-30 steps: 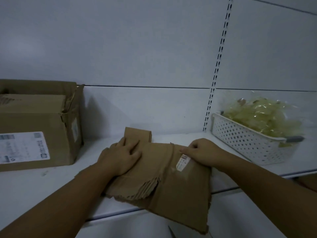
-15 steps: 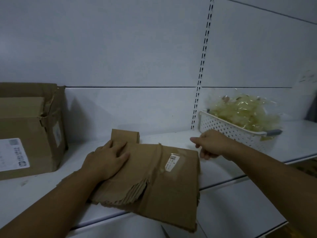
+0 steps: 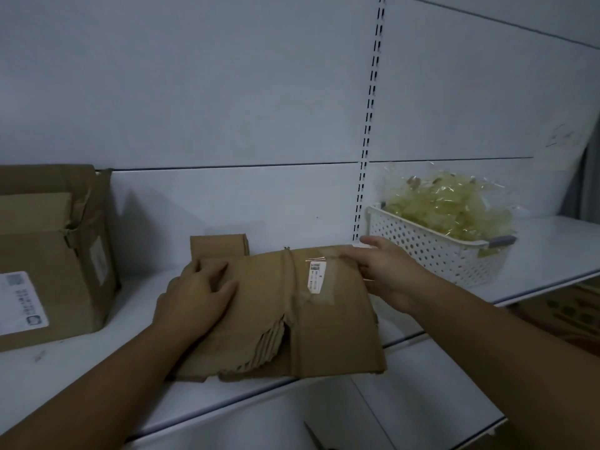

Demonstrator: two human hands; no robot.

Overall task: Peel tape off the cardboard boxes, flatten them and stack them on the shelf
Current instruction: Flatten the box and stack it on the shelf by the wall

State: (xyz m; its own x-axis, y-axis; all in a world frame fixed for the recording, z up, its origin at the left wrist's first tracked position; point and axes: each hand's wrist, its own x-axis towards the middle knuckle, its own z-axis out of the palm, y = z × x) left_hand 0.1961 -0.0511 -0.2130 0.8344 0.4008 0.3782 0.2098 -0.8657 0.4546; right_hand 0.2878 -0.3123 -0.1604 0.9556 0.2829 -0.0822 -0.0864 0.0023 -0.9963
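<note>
A flattened brown cardboard box (image 3: 328,336) with a white label and a clear tape patch lies on top of a stack of flattened cardboard on the white shelf (image 3: 97,378). My left hand (image 3: 198,297) rests flat on the left part of the stack, fingers spread. My right hand (image 3: 383,274) touches the far right edge of the top piece with fairly straight fingers. A smaller folded cardboard piece (image 3: 219,248) sticks out behind the stack.
An unflattened cardboard box (image 3: 55,254) with a white label stands at the left of the shelf. A white perforated basket (image 3: 431,251) full of crumpled clear tape sits on the right. More cardboard boxes show below the shelf at far right (image 3: 571,310).
My right hand lifted off the label area, swung right, then came back to the far right edge of the top cardboard. My left hand stayed pressed on the stack.
</note>
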